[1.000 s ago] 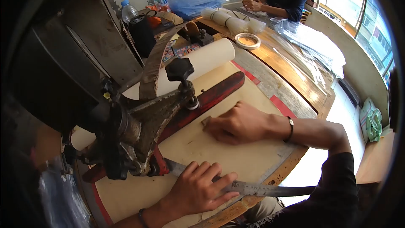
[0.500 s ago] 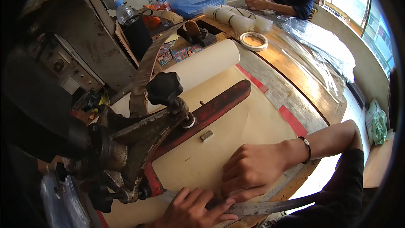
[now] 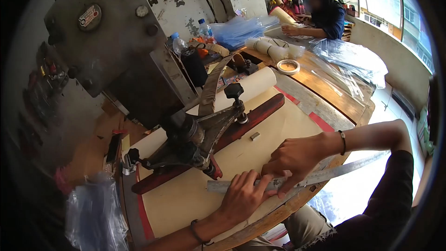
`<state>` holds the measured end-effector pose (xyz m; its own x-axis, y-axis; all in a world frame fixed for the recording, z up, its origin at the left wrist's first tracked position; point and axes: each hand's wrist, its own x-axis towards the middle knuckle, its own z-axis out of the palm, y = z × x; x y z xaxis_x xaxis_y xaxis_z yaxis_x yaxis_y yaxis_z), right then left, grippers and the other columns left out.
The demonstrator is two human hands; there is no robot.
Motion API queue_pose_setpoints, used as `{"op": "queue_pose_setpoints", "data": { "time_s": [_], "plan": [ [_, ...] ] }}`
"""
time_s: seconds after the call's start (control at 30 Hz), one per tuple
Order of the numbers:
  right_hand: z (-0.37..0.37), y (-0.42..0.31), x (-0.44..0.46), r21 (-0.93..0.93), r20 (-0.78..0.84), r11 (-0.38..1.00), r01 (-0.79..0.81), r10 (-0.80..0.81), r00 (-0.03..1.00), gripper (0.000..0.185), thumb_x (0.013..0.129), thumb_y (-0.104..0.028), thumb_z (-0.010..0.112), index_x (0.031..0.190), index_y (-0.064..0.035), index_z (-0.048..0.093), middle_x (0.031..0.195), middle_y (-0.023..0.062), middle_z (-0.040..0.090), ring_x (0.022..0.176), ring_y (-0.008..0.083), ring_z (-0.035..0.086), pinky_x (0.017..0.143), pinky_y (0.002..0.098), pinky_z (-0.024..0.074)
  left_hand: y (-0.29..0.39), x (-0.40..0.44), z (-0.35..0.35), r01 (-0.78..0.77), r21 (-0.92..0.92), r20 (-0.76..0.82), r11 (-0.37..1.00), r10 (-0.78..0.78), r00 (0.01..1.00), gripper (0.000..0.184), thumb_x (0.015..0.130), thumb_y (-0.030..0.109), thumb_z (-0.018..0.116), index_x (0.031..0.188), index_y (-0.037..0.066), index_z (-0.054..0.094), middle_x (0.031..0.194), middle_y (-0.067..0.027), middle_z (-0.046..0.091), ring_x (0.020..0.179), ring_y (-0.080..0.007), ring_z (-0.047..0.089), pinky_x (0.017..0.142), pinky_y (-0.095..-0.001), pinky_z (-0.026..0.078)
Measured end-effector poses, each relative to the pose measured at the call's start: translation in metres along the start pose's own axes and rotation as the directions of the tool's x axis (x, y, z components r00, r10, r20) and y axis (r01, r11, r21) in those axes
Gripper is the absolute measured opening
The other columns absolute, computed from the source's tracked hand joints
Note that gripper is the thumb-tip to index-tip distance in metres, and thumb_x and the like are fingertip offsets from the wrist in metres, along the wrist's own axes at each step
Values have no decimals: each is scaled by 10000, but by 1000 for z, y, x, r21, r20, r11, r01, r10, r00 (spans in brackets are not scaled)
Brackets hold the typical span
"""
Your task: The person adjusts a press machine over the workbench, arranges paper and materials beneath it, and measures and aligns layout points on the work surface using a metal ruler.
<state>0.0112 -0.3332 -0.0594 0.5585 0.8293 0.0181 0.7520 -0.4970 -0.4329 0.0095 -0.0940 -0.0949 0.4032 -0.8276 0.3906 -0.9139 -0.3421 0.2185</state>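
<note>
A long metal ruler (image 3: 344, 171) lies along the near edge of a cream sheet (image 3: 186, 204), its right part reaching out past the table. My left hand (image 3: 241, 197) grips the ruler near its left end, with the fingers bent over it and the thumb towards the right. Close beside it, my right hand (image 3: 297, 158) is curled, its thumb and fingers at the ruler; the fingertips are partly hidden. A small metal block (image 3: 255, 136) rests on the sheet beyond my hands. The long red bar (image 3: 251, 128) of a press lies above the sheet.
The dark press head (image 3: 107, 32) and its black knob (image 3: 233, 91) stand at the left. Farther back are a cream roll (image 3: 260, 82), a tape roll (image 3: 288, 67), and clear plastic sheets (image 3: 348, 58). A co-worker (image 3: 323, 11) sits at the far end.
The view has lifted and widened, bringing in the press head and more of the ruler. Both hands remain at the ruler, and the ruler's left end now shows beyond my left fingers.
</note>
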Motion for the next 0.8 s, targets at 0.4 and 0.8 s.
{"op": "queue_pose_setpoints", "data": {
  "time_s": [0.4, 0.8],
  "plan": [
    [-20, -4, -70, -204, -317, 918, -339, 266, 911, 405, 978, -452, 634, 1260, -165, 675, 813, 66, 728, 691, 235, 727, 618, 380, 569, -7, 6, 2, -23, 24, -133, 999, 26, 991, 532, 933, 154, 628, 1419, -1, 474, 1388, -229, 463, 1277, -392, 461, 1071, -512, 388],
    [-80, 130, -62, -343, -332, 931, -124, 4, 943, 404, 861, -494, 755, 972, -106, 771, 580, 19, 552, 502, 214, 580, 490, 366, 430, -14, 12, 1, 113, -227, 121, 967, -87, 989, 632, 944, 182, 596, 1476, -79, 378, 1592, -275, 269, 1474, -444, 286, 1190, -520, 301]
  ]
}}
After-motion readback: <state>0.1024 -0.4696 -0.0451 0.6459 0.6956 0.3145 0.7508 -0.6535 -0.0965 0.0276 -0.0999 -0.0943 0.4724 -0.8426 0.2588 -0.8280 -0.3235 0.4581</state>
